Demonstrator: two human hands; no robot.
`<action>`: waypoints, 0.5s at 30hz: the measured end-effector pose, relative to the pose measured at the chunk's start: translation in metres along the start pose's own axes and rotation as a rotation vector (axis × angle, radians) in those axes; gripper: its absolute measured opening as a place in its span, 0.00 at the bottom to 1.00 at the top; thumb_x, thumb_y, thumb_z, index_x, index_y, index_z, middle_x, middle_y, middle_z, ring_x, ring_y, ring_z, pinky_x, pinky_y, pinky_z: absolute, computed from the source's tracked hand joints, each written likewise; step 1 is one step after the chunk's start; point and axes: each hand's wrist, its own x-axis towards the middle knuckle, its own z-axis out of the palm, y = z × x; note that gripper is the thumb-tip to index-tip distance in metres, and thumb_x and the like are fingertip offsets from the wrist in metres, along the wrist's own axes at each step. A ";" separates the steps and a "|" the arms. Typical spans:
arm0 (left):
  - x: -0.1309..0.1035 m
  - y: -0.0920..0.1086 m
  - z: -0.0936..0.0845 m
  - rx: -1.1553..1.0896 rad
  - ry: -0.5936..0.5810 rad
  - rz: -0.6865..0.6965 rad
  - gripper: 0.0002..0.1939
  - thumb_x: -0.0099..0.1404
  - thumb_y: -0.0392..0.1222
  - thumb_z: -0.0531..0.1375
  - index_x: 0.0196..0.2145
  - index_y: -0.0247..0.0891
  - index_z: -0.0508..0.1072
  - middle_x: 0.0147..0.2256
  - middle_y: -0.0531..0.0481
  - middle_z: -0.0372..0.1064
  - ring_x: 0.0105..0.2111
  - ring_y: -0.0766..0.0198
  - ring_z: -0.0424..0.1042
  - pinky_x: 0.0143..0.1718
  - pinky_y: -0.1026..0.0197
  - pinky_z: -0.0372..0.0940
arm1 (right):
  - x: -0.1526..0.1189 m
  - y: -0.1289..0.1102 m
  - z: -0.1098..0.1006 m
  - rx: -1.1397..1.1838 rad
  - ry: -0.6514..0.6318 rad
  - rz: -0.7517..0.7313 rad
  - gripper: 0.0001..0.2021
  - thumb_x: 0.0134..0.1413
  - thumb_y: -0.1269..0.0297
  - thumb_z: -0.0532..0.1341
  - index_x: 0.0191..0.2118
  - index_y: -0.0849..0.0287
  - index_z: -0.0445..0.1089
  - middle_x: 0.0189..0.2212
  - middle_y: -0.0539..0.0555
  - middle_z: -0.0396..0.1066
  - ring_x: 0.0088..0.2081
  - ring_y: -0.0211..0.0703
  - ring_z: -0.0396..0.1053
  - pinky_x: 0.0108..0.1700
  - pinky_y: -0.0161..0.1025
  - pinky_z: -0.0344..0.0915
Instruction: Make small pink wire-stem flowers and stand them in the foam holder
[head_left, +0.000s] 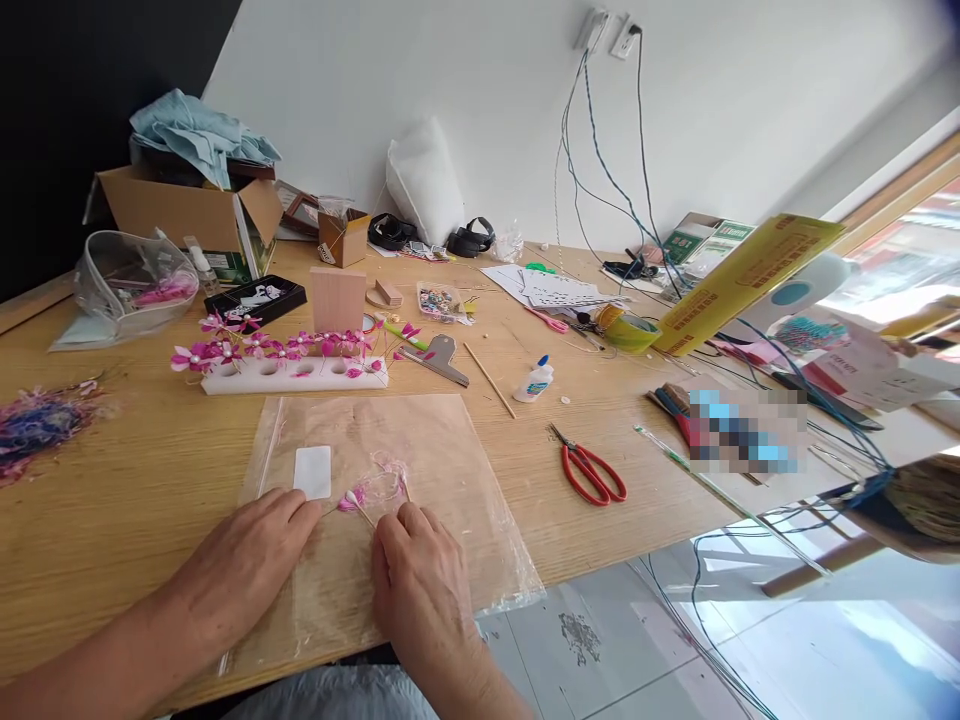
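A clear plastic bag [442, 450] lies flat near the table's front edge, with a white label [313, 472] on its left part. Over the bag, my left hand [259, 535] has its fingers closed around the end of a thin stem. That stem leads to a small pink flower [351, 498] with a white tip. Right of it, my right hand [420, 565] is closed on a thin stick [363, 512] whose other end touches the flower. Loose pink and white thread [386, 478] lies on the bag just behind the hands.
Behind the bag, a white foam holder [300, 376] carries pink flowers. Red-handled pliers [589, 470], a glue bottle [535, 382] and a wooden stick [489, 380] lie to the right. Tangled threads [41, 425] sit at far left. Cables [847, 455] cross the right side.
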 end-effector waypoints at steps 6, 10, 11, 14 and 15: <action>0.002 0.004 -0.007 0.050 -0.099 -0.024 0.16 0.61 0.26 0.43 0.33 0.35 0.69 0.34 0.45 0.66 0.36 0.55 0.67 0.38 0.50 0.64 | 0.003 0.004 -0.002 -0.051 -0.037 0.017 0.08 0.42 0.78 0.60 0.23 0.58 0.64 0.24 0.50 0.65 0.27 0.40 0.59 0.28 0.36 0.45; 0.001 0.007 -0.012 0.070 -0.120 -0.037 0.16 0.62 0.27 0.43 0.32 0.36 0.69 0.34 0.46 0.66 0.36 0.55 0.67 0.38 0.50 0.64 | 0.005 0.010 -0.005 -0.093 0.006 0.020 0.08 0.44 0.79 0.58 0.23 0.58 0.64 0.23 0.50 0.65 0.26 0.40 0.59 0.28 0.36 0.46; 0.001 0.008 -0.013 0.072 -0.115 -0.040 0.16 0.62 0.27 0.43 0.32 0.36 0.69 0.33 0.46 0.66 0.36 0.55 0.67 0.38 0.50 0.64 | 0.005 0.011 -0.006 -0.100 0.035 0.021 0.09 0.44 0.79 0.57 0.22 0.58 0.64 0.22 0.51 0.64 0.26 0.40 0.58 0.28 0.36 0.46; 0.000 0.011 -0.015 0.080 -0.096 -0.045 0.16 0.61 0.26 0.43 0.32 0.37 0.69 0.33 0.47 0.67 0.36 0.55 0.68 0.38 0.50 0.64 | 0.003 0.011 -0.012 -0.087 0.118 0.019 0.09 0.46 0.79 0.55 0.22 0.59 0.63 0.21 0.51 0.62 0.25 0.40 0.56 0.27 0.36 0.46; 0.000 0.012 -0.016 0.083 -0.089 -0.045 0.16 0.60 0.26 0.43 0.32 0.37 0.69 0.33 0.47 0.67 0.35 0.55 0.68 0.38 0.50 0.64 | 0.002 0.009 -0.014 -0.073 0.131 0.005 0.09 0.46 0.79 0.55 0.22 0.59 0.63 0.21 0.50 0.62 0.24 0.39 0.56 0.27 0.35 0.46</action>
